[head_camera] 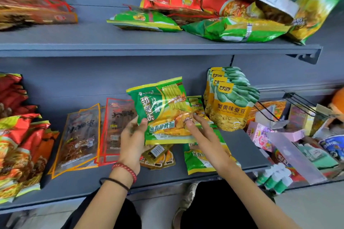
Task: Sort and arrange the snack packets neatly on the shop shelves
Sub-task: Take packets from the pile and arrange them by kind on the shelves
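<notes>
I'm seeing the left hand (133, 135) gripping a green packet (162, 106) at its lower left corner, thumb on the front, fingers hidden behind it. The packet is being held tilted above the middle of the lower shelf (167, 178), over more green packets (202, 160) lying flat near the front edge. The right hand (206, 135) is resting open, fingertips (189, 122) touching the packet's lower right face, not clamping. Yellow bean pouches (230, 102) are standing just right.
</notes>
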